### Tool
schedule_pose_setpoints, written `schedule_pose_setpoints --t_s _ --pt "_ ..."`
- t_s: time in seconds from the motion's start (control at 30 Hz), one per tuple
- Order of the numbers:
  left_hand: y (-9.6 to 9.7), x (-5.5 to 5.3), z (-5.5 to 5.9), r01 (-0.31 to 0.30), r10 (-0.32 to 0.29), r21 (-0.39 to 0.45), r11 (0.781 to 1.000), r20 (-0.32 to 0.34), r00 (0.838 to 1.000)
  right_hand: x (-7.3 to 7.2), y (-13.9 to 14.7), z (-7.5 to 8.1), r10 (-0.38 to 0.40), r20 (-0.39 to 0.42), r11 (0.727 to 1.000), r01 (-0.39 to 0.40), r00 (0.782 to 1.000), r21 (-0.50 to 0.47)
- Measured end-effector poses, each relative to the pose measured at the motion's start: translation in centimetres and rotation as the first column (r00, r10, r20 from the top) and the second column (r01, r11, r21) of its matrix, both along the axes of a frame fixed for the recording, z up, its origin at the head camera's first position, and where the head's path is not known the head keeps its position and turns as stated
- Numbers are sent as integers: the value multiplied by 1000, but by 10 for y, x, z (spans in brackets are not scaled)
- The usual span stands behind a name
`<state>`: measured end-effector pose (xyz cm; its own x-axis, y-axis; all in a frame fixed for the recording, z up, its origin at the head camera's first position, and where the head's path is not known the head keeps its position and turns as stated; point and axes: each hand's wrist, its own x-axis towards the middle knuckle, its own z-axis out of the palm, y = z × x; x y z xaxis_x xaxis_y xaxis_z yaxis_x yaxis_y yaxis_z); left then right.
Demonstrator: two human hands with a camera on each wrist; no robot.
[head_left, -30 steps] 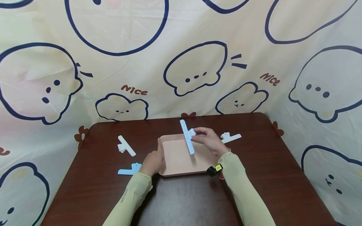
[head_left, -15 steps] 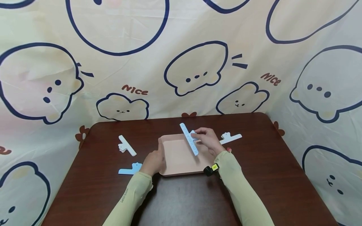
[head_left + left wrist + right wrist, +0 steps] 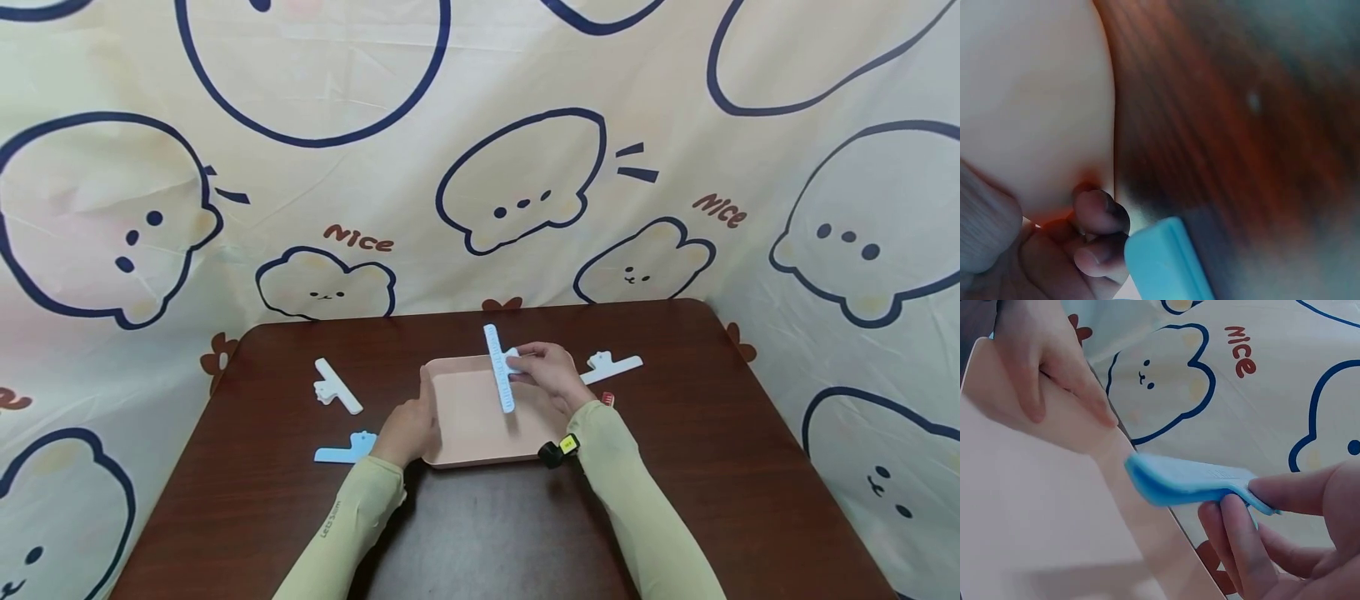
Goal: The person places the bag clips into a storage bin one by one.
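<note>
A light blue ruler clip (image 3: 498, 371), marked along its long bar, is held over the pink tray (image 3: 468, 437). My right hand (image 3: 551, 373) pinches its handle between thumb and fingers; in the right wrist view the clip (image 3: 1191, 478) is seen edge-on, its bar pointing away from the fingers. At the tray's left side, my left hand (image 3: 405, 429) grips the wall, thumb inside, index finger along the rim. The left wrist view shows curled fingers (image 3: 1100, 234) at the tray's edge, close to a blue clip (image 3: 1166, 259) on the table.
Left of the tray lie a white clip (image 3: 337, 387) and, nearer me, a blue clip (image 3: 345, 450), partly behind the left hand. Another white clip (image 3: 613, 367) lies to the right, partly hidden by the right hand. A patterned cloth (image 3: 420, 283) hangs behind the dark table (image 3: 712, 467).
The right hand has drawn slightly nearer, and the held clip's tilt has shifted, now more upright in the head view. The left hand and tray have stayed in place.
</note>
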<state>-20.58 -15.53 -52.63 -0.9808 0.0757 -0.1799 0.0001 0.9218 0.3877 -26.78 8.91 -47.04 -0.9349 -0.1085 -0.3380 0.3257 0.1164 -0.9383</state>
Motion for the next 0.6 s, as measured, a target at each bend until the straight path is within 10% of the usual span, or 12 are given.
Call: schedule_pose_setpoints --t_s 0.6 --pt "2 0 3 -10 10 -9 1000 16 1000 4 -4 -6 111 65 990 -116 992 74"
